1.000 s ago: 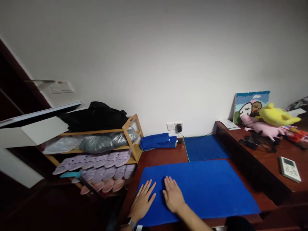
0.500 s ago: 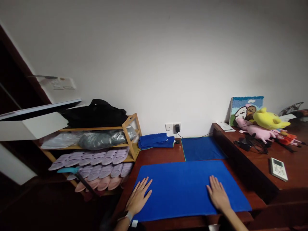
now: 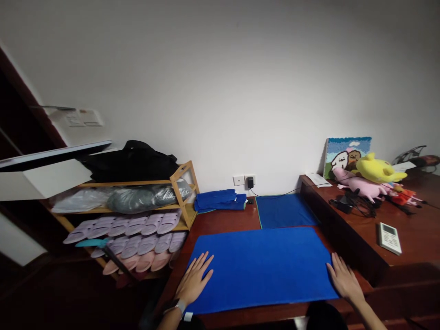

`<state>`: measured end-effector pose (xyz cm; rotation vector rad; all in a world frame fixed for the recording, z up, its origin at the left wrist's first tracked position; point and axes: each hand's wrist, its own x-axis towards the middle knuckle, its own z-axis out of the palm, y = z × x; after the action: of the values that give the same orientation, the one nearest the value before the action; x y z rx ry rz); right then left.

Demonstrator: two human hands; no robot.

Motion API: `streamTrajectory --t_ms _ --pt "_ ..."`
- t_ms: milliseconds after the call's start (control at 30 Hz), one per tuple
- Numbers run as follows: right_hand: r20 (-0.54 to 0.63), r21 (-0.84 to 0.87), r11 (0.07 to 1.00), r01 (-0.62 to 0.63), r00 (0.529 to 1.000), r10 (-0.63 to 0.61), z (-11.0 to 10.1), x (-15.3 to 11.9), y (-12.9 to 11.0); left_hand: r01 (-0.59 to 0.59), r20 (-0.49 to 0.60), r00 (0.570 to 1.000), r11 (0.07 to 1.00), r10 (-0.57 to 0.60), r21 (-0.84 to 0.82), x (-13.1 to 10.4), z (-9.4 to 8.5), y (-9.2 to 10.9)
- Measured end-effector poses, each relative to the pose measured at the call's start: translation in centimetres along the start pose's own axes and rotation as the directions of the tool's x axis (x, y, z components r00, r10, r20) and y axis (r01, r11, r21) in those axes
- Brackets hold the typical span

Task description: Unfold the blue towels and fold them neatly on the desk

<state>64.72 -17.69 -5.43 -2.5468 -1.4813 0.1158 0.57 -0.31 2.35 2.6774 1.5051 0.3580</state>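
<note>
A blue cloth (image 3: 264, 266) lies spread flat on the dark red wooden table (image 3: 229, 222). My left hand (image 3: 195, 278) rests with fingers stretched out on the cloth's left edge. At the cloth's right edge, my right hand (image 3: 344, 277) lies flat, fingers extended, partly over the table. Neither hand grips anything. Behind the spread cloth sits a second blue cloth (image 3: 287, 211) with a green edge, also flat. To its left, a pile of folded blue cloths (image 3: 220, 200) is set against the wall.
Left of the table stands a wooden rack (image 3: 182, 183) with slippers (image 3: 129, 224) and a black bag (image 3: 132, 160). On the raised surface to the right are plush toys (image 3: 378, 169), a tangled cable (image 3: 359, 204) and a white calculator-like device (image 3: 389, 238). A plug (image 3: 250, 182) sits in the wall socket.
My right hand has moved right across the cloth to its right edge. The left hand stays on the left edge. The view has shifted slightly.
</note>
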Motion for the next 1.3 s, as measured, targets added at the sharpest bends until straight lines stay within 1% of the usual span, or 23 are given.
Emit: streamTrajectory --t_ms 133,267,467,667,767,833,900,1000,1067,1133,1200,1300 --pt "0.01 -0.005 1.0 -0.008 1.0 0.008 -0.3 -0.1 0.0 0.011 0.015 1.0 1.0 -0.011 -0.006 0.0 -0.3 0.3" --pt "-0.002 0.001 1.0 -0.011 1.0 0.011 0.0 -0.1 0.1 0.023 0.032 0.999 1.0 -0.023 -0.012 0.0 -0.8 0.6" --pt "-0.02 0.024 1.0 -0.013 1.0 0.014 0.2 0.0 0.2 0.015 0.008 1.0 1.0 -0.015 -0.014 -0.1 -0.7 0.6" --pt "-0.007 0.027 0.999 -0.022 1.0 0.022 -0.5 -0.1 -0.1 -0.003 -0.015 1.0 1.0 0.002 -0.008 0.0 -0.2 0.2" --pt "-0.016 0.027 1.0 0.002 1.0 -0.002 -0.8 -0.4 -0.4 -0.005 -0.015 1.0 1.0 0.005 0.001 0.1 0.0 0.1" --pt "-0.021 0.055 0.998 0.0 1.0 0.001 -1.2 -0.6 -0.5 0.004 -0.002 1.0 1.0 -0.004 0.01 0.2 0.2 0.0" --pt "-0.023 0.121 0.992 -0.03 0.999 0.033 -2.1 -0.4 -0.5 0.015 0.002 1.0 1.0 -0.015 0.02 0.3 0.3 -0.1" --pt "-0.005 0.283 0.956 -0.082 0.996 0.087 -4.3 1.3 -0.3 0.016 -0.003 1.0 1.0 -0.016 0.024 0.3 0.4 -0.3" --pt "0.004 0.369 0.925 -0.091 0.995 0.096 -5.9 3.5 -0.3 0.013 0.001 1.0 1.0 -0.013 0.02 0.4 0.4 -0.3" --pt "0.004 0.414 0.906 -0.086 0.996 0.093 -7.0 6.3 -0.8 0.015 0.007 1.0 1.0 -0.016 0.019 0.4 0.3 -0.3" --pt "0.004 0.443 0.892 -0.089 0.995 0.097 -7.6 9.2 -1.8 0.026 0.011 1.0 0.999 -0.026 0.022 0.4 0.2 -0.3" --pt "0.008 0.488 0.868 -0.098 0.994 0.108 -7.6 12.9 -3.9 0.027 0.003 1.0 0.999 -0.027 0.029 0.3 0.1 -0.6"
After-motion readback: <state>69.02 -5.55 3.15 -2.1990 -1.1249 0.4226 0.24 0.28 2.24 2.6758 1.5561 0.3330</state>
